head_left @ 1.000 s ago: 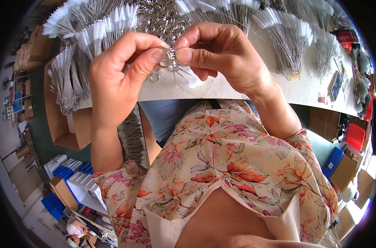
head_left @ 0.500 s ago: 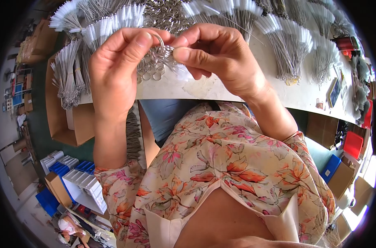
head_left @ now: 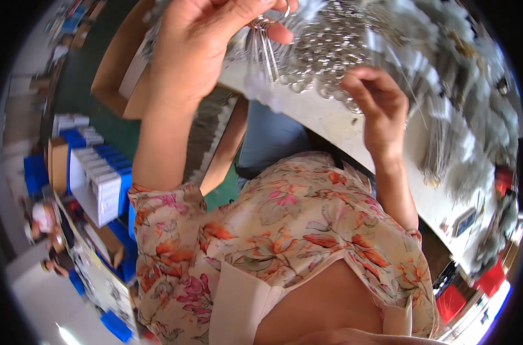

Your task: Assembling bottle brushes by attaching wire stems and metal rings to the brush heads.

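Note:
At the top of the view my left hand (head_left: 201, 43) is closed on a split metal ring (head_left: 287, 8). From that ring dangles a small bunch of thin wire-stemmed brushes (head_left: 264, 52), their looped ends threaded on it and pale bristles blurred below. To the right, my right hand (head_left: 381, 100) hovers over the table edge with thumb and forefinger drawn together; whether anything sits between them cannot be made out. Just left of its fingertips lies a heap of shiny metal rings (head_left: 325, 49), some loose along the near side.
Bundles of wire brushes (head_left: 445, 138) cover the right of the white table (head_left: 359, 135). A cardboard box (head_left: 120, 69) stands off its left end. White and blue bins (head_left: 95, 184) are on the left. A phone-like device (head_left: 465, 221) lies at the far right.
My hands have come apart: the left moved up with the ring and brushes, the right let go of them and moved right and lower. The view has turned.

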Motion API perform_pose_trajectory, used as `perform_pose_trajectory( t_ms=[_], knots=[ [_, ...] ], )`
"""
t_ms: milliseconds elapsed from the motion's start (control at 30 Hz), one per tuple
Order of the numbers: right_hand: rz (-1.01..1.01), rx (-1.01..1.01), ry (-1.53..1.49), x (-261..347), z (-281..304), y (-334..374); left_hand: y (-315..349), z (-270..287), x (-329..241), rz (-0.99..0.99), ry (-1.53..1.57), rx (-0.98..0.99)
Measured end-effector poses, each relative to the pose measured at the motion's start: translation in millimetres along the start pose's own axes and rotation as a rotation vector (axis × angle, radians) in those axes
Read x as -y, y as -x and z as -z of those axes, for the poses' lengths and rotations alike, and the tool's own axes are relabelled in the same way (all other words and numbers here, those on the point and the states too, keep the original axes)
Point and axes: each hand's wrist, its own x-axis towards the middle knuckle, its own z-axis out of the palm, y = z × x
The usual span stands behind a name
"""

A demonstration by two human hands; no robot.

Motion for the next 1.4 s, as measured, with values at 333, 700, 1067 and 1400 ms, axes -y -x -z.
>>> perform_pose_trajectory(
  t_ms=[333, 700, 1067, 1400],
  knots=[
    [-0.133, 0.013, 0.070, -43, 7, 16, 104, 70, 157, 0.312, -1.156, 0.529],
    [-0.229, -0.015, 0.115, -53, -1, 7, 122, 208, 299, 0.440, -1.449, 0.313],
    [-0.245, -0.034, -0.084, -46, 31, -32, 25, 120, 96, 0.669, -0.316, 0.734],
    [-0.026, -0.261, 0.058, 12, 151, -55, -278, 74, 131, 0.229, -0.812, 0.327]
  ],
)
